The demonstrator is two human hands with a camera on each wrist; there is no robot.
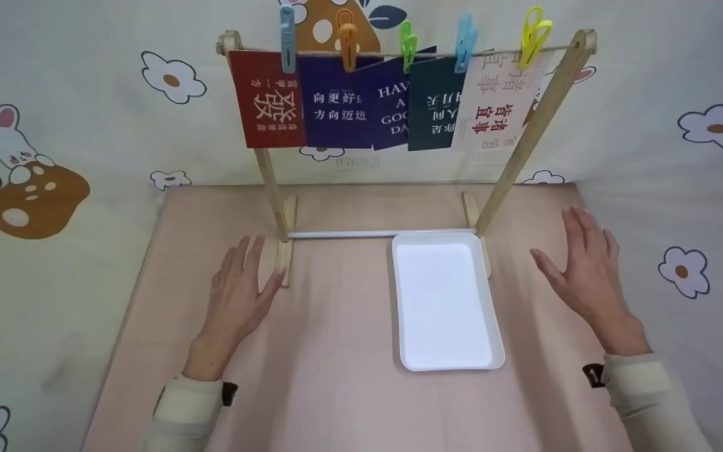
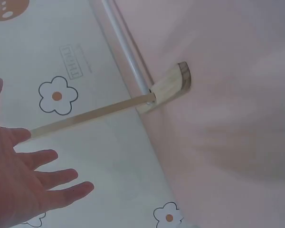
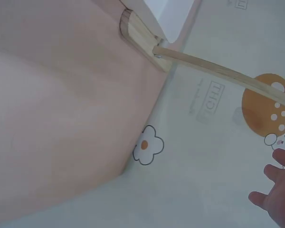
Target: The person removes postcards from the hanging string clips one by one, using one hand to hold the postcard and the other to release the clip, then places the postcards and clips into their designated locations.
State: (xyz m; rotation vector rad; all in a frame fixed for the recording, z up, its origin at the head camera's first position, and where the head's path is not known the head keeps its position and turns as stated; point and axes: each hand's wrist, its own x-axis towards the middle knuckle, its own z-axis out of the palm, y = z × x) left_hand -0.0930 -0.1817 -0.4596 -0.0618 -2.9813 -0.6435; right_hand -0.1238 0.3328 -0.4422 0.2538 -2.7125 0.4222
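My left hand [image 1: 236, 298] has its fingers spread beside the left foot [image 1: 285, 260] of a wooden rack, holding nothing. On the other side my right hand [image 1: 590, 276], also spread and holding nothing, is to the right of the rack's slanted post [image 1: 534, 135]. Along the rack's string, clothespins pin up a red card [image 1: 267, 100], two dark blue cards [image 1: 336, 103], a dark green card [image 1: 433, 122] and a pale card with red writing [image 1: 493, 119]. In the left wrist view the open fingers [image 2: 61, 178] overlap the patterned backdrop.
A white tray [image 1: 448, 301] lies on the pink tabletop [image 1: 336, 326], its far end at the rack's white crossbar [image 1: 342, 235]. Clothespins on the string include an orange one [image 1: 347, 41] and a yellow one [image 1: 534, 37]. Flower-patterned cloth [image 1: 110, 144] surrounds the table.
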